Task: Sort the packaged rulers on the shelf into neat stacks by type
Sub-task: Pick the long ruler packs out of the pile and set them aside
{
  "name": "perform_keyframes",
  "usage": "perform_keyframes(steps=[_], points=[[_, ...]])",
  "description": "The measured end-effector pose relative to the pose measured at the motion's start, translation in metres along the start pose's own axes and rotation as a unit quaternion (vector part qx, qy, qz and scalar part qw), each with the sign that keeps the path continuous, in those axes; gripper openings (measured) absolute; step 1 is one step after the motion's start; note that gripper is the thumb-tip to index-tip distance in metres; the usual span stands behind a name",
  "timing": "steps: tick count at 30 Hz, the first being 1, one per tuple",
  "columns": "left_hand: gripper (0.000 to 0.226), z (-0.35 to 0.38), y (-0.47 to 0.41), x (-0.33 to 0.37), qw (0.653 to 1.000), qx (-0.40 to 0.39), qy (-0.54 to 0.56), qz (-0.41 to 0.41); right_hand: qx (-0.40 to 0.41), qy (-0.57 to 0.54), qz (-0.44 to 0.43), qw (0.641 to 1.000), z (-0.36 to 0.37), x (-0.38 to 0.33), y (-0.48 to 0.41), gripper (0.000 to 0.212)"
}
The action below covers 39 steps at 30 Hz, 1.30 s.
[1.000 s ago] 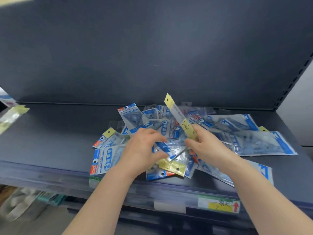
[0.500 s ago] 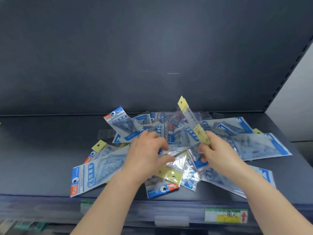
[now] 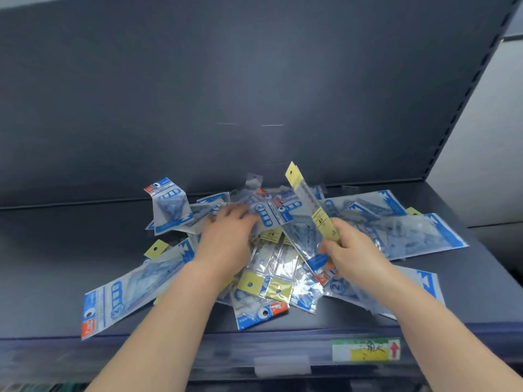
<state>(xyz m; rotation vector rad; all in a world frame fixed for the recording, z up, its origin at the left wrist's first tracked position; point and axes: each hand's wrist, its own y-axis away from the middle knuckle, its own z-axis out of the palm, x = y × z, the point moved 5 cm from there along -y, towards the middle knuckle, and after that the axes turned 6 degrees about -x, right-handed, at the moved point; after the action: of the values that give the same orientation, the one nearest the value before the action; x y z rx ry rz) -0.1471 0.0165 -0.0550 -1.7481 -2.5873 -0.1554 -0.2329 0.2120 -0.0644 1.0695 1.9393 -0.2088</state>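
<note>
Nearest, lower right of frame: price label [image 3: 365, 349] on the shelf [image 3: 56, 250] front lip. Just behind it is the pile of packaged rulers [image 3: 283, 267], unsorted and overlapping, with no stacks formed yet. A long blue-header pack [image 3: 127, 290] at lower left lies diagonally with its header toward the shelf lip. Yellow-tab packs [image 3: 263, 284] sit at lower centre, between the two forearms.

The left hand [image 3: 226, 239] is at centre, palm down on the pile. Its fingers [image 3: 235, 213] are fairly straight and reach away from the camera across the packs. The tips are blurred and no pinch is visible.

The right hand [image 3: 353, 250], right of centre, has its fingers curled and pinches the lower end of a narrow yellow-carded ruler [image 3: 308, 199]. That ruler is raised off the pile, and its long axis runs from the hand up and left to the hang-hole tab at upper centre. A clear blue-edged pack sits just under the same hand; whether it is held too cannot be told.

Judgement: the matching yellow-tab packs lie below and left of the held ruler. They are nearer the left hand, so that hand looks better placed to pull the next one.

Farther right, wide blue-edged packs [image 3: 410, 227] lie flat. The dark back panel [image 3: 254, 80] is behind everything.
</note>
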Motion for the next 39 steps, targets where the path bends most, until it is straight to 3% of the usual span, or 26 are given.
perform_keyframes(steps=[3,6,11,15,17,18,20,24,30,33,39], points=[[0.039,0.000,0.009,0.034,0.998,0.038,-0.018,0.040,0.003,0.029,-0.006,1.000,0.001,0.001,0.000,0.016],[0.043,0.016,0.016,0.051,0.998,-0.017,-0.027,0.062,-0.005,0.115,-0.005,0.993,-0.006,0.003,0.000,0.021],[0.035,0.023,0.027,0.057,0.973,-0.116,-0.005,0.199,-0.008,0.259,0.037,0.965,-0.022,0.008,0.006,0.044],[0.040,0.004,0.021,0.039,0.987,-0.106,0.029,0.116,0.024,0.292,0.045,0.955,-0.028,0.008,0.009,0.040],[0.023,-0.003,0.021,0.043,0.997,-0.059,0.016,0.044,0.037,0.234,0.013,0.971,-0.024,0.003,0.012,0.032],[0.028,-0.003,0.021,0.048,0.999,-0.049,0.001,0.019,0.028,0.197,-0.003,0.980,-0.020,0.001,0.013,0.027],[0.040,0.005,0.021,0.055,0.997,-0.068,-0.028,0.017,-0.008,0.151,-0.018,0.988,-0.010,-0.001,0.013,0.021],[0.035,0.003,0.027,0.046,0.987,-0.137,0.001,0.083,-0.032,0.122,-0.008,0.992,-0.011,0.006,0.012,0.023],[0.051,-0.002,0.023,0.043,0.993,-0.091,0.070,-0.023,-0.016,0.131,-0.009,0.991,-0.014,0.007,0.014,0.018],[0.059,0.006,0.026,0.051,0.982,-0.145,0.120,-0.030,-0.018,0.122,-0.016,0.992,-0.010,0.003,0.015,0.019],[0.014,0.000,0.027,0.034,0.973,-0.181,0.130,-0.056,-0.008,0.076,-0.014,0.997,-0.014,0.002,0.019,0.022]])
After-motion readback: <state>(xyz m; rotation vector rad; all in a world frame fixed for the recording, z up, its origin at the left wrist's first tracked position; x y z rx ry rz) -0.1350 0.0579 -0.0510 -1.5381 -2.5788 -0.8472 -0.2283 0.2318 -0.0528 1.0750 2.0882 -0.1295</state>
